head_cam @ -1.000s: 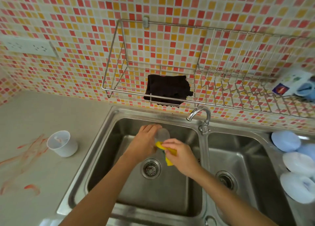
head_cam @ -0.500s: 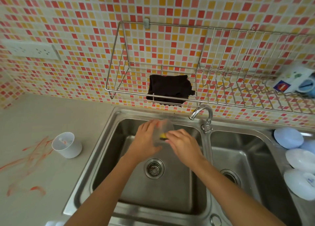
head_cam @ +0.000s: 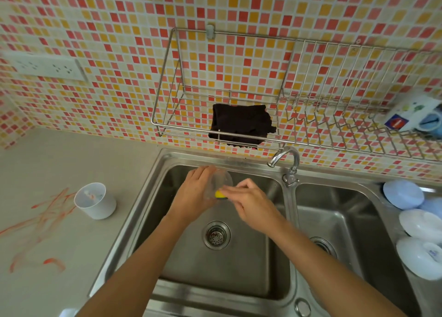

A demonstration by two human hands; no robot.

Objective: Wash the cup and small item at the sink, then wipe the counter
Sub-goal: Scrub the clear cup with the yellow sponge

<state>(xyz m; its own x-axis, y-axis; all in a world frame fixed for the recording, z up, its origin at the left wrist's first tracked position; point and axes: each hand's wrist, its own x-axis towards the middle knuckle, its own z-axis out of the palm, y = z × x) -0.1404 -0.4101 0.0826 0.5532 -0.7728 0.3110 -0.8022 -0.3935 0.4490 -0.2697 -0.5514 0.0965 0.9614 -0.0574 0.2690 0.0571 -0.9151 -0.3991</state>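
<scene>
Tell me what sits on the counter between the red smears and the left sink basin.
In the head view, one white cup stands upright there, on the counter beside the red smears and short of the sink rim.

A wire rack [head_cam: 282, 135] hangs on the mosaic wall of red, orange and cream tiles [head_cam: 119, 29], and a dark cloth [head_cam: 240, 124] lies on its left shelf. At the rack's far right sits a white package [head_cam: 415, 116] with a blue and red label. A white socket panel [head_cam: 45, 66] is fixed to the wall at left. Several pale blue and white rounded dishes [head_cam: 416, 223] lie along the right edge, beside the right basin.
</scene>
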